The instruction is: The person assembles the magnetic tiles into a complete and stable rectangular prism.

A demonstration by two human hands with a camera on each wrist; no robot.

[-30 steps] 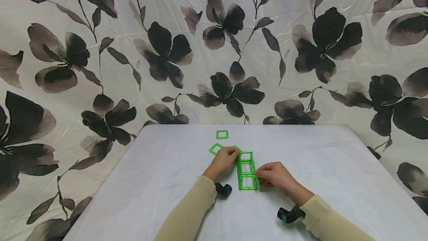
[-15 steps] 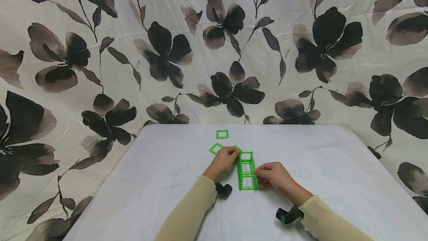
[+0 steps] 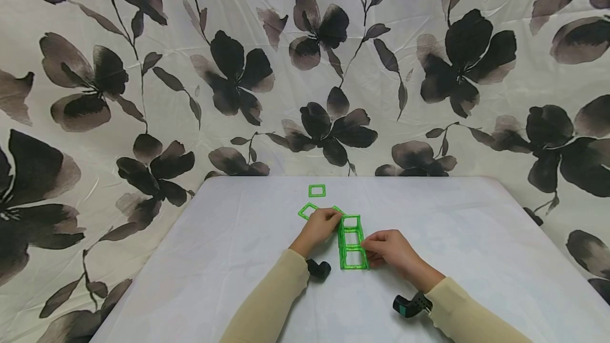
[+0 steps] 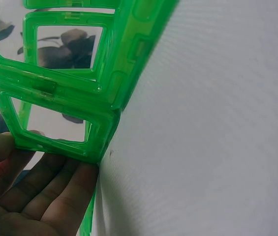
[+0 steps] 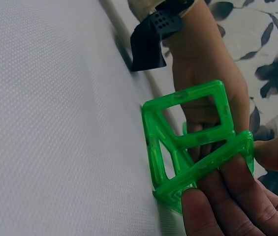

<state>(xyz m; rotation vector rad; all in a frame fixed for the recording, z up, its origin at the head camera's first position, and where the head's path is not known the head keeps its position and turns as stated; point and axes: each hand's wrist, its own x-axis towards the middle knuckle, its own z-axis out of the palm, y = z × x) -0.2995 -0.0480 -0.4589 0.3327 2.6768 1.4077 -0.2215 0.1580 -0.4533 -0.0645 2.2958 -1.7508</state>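
Note:
Green see-through magnetic tiles, square frames with open centres, form a long upright box-like structure [image 3: 352, 248] mid-table. At its far left corner my left hand [image 3: 316, 231] pinches a tile edge; in the left wrist view that hand's fingers lie against the end tile [image 4: 57, 101]. On the near right side my right hand [image 3: 395, 253] holds a square tile [image 5: 207, 164] along the structure, thumb on one edge and fingers on its face. The right wrist view also shows the structure's end [image 5: 185, 96] with my left hand [image 5: 210, 64] behind it.
A loose green square tile [image 3: 316, 196] lies flat toward the table's back edge. Another tile [image 3: 305, 209] lies tilted just beyond the left hand. White cloth covers the table [image 3: 229, 242]; a floral curtain [image 3: 286, 83] hangs behind it.
The right hand has shifted slightly left, bringing its tile closer against the structure's right side. The left hand stays in place.

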